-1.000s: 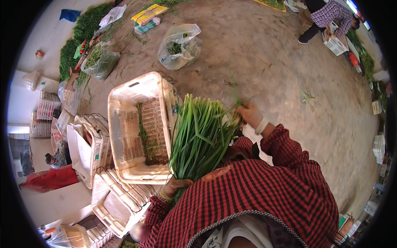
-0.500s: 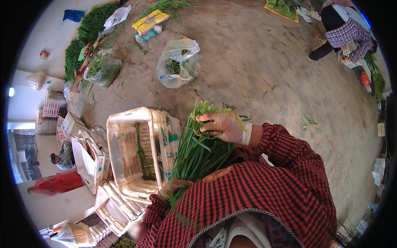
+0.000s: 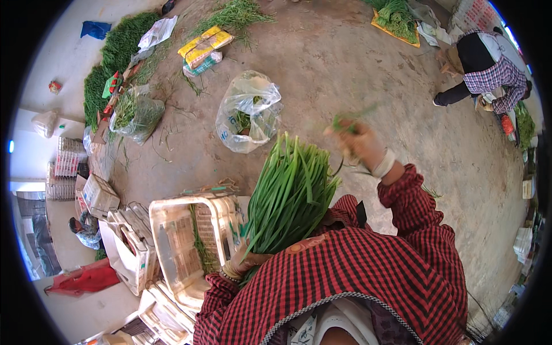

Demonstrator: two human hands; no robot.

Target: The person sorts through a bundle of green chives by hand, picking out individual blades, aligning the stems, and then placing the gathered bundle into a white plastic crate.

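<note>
A thick bunch of garlic chives (image 3: 290, 198) leans upright against the front of my red-and-black checked clothing, its pale cut ends pointing away from me. My left hand (image 3: 246, 264) is wrapped round the leafy lower part, partly hidden behind the leaves and my clothing. To the right of the bunch and apart from it, my gloved right hand (image 3: 362, 146) is raised and smeared by motion. A few loose chive blades (image 3: 343, 122) stick out from its closed fingers.
White plastic crates (image 3: 187, 250) stand stacked on my left. Ahead on the floor lies a clear plastic bag (image 3: 248, 112) with greens inside. Yellow packages (image 3: 206, 46) and heaps of greens (image 3: 233, 17) are farther off. A person (image 3: 489, 69) bends over at the far right.
My right hand has left the top of the bunch and swung to the right with loose blades in its fingers. The stem ends are now uncovered. My left hand keeps its hold.
</note>
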